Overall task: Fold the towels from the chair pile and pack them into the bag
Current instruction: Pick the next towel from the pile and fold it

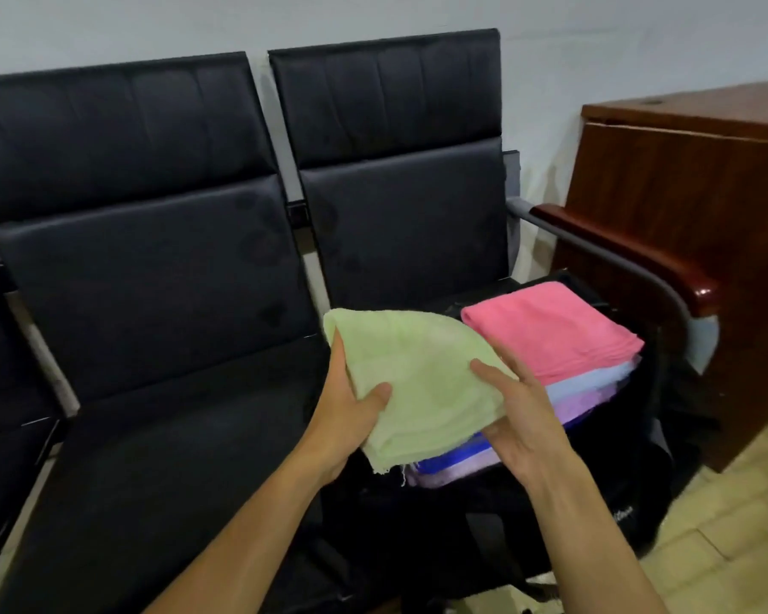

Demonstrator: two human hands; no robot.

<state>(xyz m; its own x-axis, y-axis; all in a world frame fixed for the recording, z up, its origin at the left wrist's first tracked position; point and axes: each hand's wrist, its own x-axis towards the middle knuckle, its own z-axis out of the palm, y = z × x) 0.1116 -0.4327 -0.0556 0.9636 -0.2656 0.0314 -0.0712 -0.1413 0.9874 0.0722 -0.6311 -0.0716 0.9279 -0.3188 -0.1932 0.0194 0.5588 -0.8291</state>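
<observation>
Black bag [497,520] open on right chair seat [417,241], holds stack of folded towels: pink towel [550,330] on top, light blue towel [586,383] under it, then lilac and dark blue layers (edges only; count unclear). Bag's far side hidden behind stack, outline hard to tell against dark seat. Green towel [422,387] folded, held above stack's near end. Left hand [346,418] grips its left edge, thumb on top, fingers beneath. Right hand [519,414] holds right edge, fingers loosely extended, fingertips hidden under cloth.
</observation>
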